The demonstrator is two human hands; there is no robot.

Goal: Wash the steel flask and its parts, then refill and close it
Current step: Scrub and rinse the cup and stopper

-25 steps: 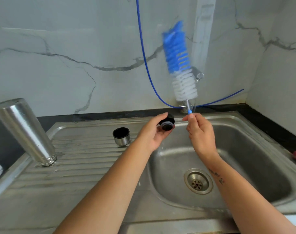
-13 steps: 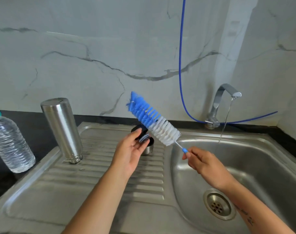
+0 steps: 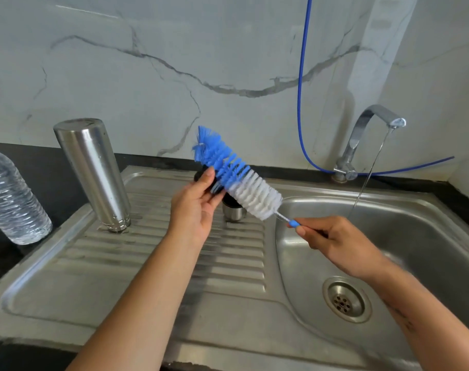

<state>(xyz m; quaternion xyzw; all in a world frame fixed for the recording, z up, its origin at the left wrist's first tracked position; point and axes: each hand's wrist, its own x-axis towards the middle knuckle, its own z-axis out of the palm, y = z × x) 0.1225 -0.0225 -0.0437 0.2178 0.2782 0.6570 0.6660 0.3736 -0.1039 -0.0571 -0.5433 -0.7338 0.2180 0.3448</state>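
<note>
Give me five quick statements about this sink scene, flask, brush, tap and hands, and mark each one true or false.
1. The flask stands mouth down on the drainboard. True.
2. The tap is off. False: a thin stream of water runs from it into the sink.
3. The right hand holds the brush by its handle. True.
4. The left hand is empty. False: it holds a dark stopper against the bristles.
5. The plastic bottle lies in the sink basin. False: it stands on the dark counter, left of the flask.
</note>
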